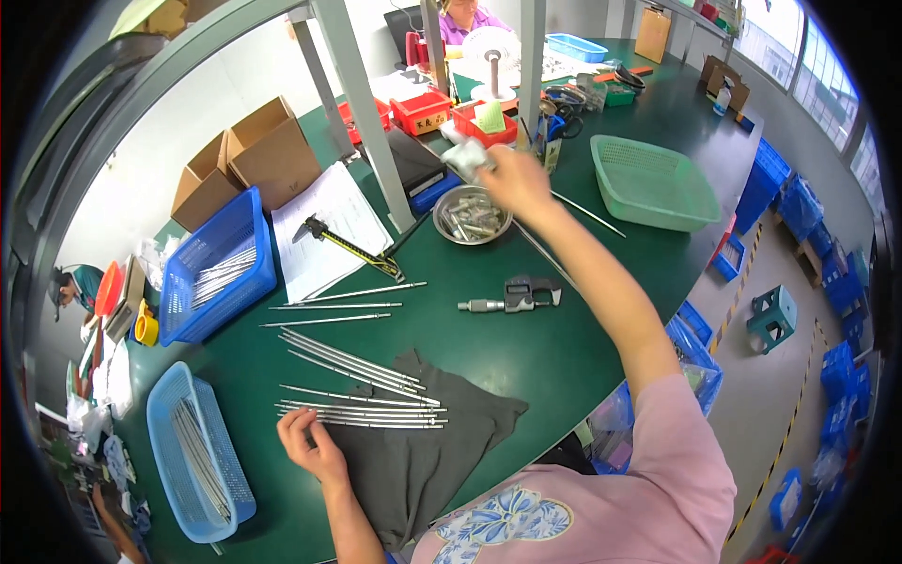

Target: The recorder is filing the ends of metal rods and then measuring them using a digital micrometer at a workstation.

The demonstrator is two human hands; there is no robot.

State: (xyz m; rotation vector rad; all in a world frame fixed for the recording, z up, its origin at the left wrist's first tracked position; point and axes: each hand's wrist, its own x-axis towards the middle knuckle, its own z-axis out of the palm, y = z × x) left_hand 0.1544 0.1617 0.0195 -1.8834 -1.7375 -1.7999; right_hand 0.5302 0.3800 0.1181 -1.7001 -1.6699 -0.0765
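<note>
A white rag [467, 156] is clutched in the right hand [515, 180] above the steel bowl [472, 214]. Metal rods [362, 414] on the grey cloth [423, 442] near the table's front edge are touched by the left hand's [310, 446] loose fingers. Wiping seems underway; a rod must be gripped next.

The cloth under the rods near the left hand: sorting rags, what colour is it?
Dark grey cloth, plain; head view.

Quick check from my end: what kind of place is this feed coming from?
It looks like a factory inspection or assembly bench. Thin metal rods lie in rows on a dark green table, more fill blue baskets, and measuring tools sit nearby: a caliper and a micrometer.
</note>
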